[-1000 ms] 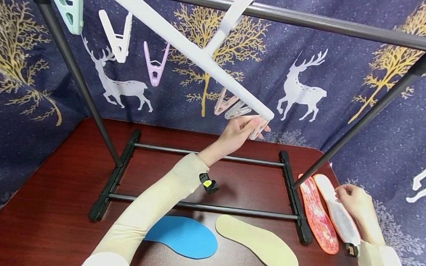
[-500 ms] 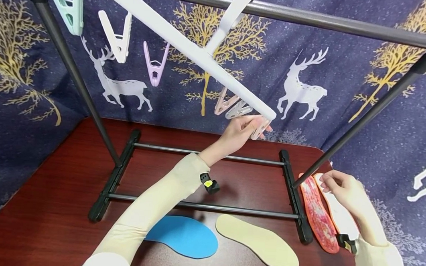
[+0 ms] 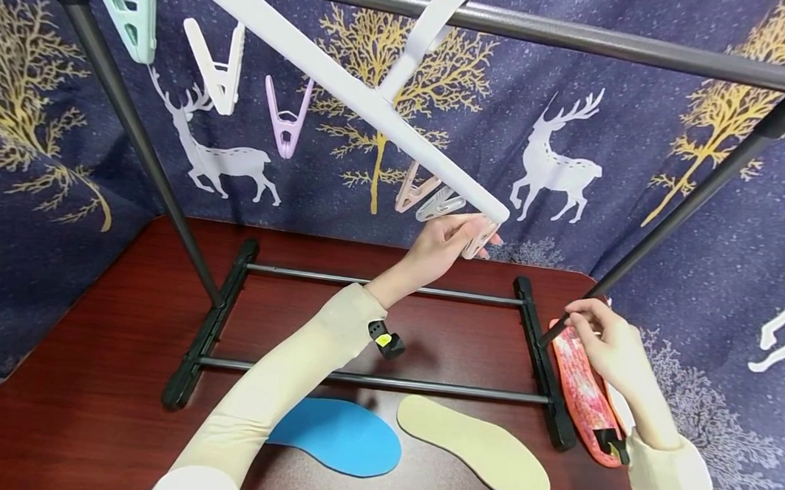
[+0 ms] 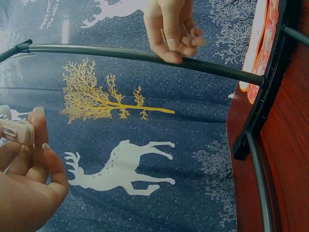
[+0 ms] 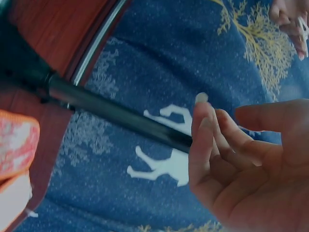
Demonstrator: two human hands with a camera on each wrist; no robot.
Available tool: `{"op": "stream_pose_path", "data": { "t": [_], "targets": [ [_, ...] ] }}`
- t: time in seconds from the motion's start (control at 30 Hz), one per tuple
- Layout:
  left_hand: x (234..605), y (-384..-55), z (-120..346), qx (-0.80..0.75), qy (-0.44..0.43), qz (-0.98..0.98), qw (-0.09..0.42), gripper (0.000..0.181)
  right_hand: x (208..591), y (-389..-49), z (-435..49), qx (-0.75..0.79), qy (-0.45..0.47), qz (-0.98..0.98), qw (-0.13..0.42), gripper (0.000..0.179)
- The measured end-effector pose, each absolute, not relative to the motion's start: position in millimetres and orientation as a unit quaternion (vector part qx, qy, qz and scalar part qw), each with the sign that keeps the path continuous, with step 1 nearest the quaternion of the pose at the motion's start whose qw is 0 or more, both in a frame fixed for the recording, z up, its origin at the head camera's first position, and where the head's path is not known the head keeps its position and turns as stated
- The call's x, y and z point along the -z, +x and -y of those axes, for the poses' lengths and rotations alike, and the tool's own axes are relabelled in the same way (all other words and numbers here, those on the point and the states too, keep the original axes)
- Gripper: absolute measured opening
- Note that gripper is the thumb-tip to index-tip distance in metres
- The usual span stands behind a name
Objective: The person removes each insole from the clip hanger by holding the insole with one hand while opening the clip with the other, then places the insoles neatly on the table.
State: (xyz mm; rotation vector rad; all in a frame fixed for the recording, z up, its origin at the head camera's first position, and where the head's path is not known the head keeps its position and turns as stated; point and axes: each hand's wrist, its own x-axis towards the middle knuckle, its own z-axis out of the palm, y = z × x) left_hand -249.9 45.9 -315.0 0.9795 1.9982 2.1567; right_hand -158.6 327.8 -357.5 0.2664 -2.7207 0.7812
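My left hand (image 3: 432, 243) pinches a pale pink clothespin (image 3: 478, 242) at the low right end of the white hanger bar (image 3: 347, 87). The left wrist view shows that clothespin between thumb and fingers at its left edge. Nothing is held in my right hand (image 3: 610, 345), whose fingers are loosely bent beside the rack's right post (image 3: 688, 197). Below that hand lie a red patterned insole (image 3: 578, 380) and a white one (image 3: 619, 405), the latter mostly covered by the hand and forearm. In the right wrist view, thumb and fingertips (image 5: 202, 98) stand apart.
A dark metal rack stands on the red-brown table (image 3: 92, 377), with its top rail (image 3: 576, 51) carrying the hanger's hook (image 3: 431, 25). Several more clothespins hang along the bar, among them a lilac one (image 3: 285, 125). A blue insole (image 3: 342, 435) and a cream insole (image 3: 478, 446) lie in front.
My right hand has risen off the white insole and moved left, past the red insole, toward the rack's right post. My left hand keeps its pinch on the clothespin.
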Motion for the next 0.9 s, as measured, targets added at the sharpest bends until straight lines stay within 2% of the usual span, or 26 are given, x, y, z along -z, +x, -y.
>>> {"op": "stream_pose_path", "data": {
  "t": [0.2,0.63,0.9],
  "targets": [
    [315,-249,-46,-0.698,0.314,-0.643,0.028,0.037,358,-164,-311,-0.307,0.124,0.927,0.177,0.017],
    [313,-244,-50,-0.702,0.304,-0.642,0.034,0.036,334,-182,-262,-0.394,0.183,0.871,0.228,0.025],
    [313,-242,-54,-0.717,0.306,-0.624,0.047,0.036,311,-193,-231,-0.451,0.199,0.825,0.276,0.037]
  ]
}}
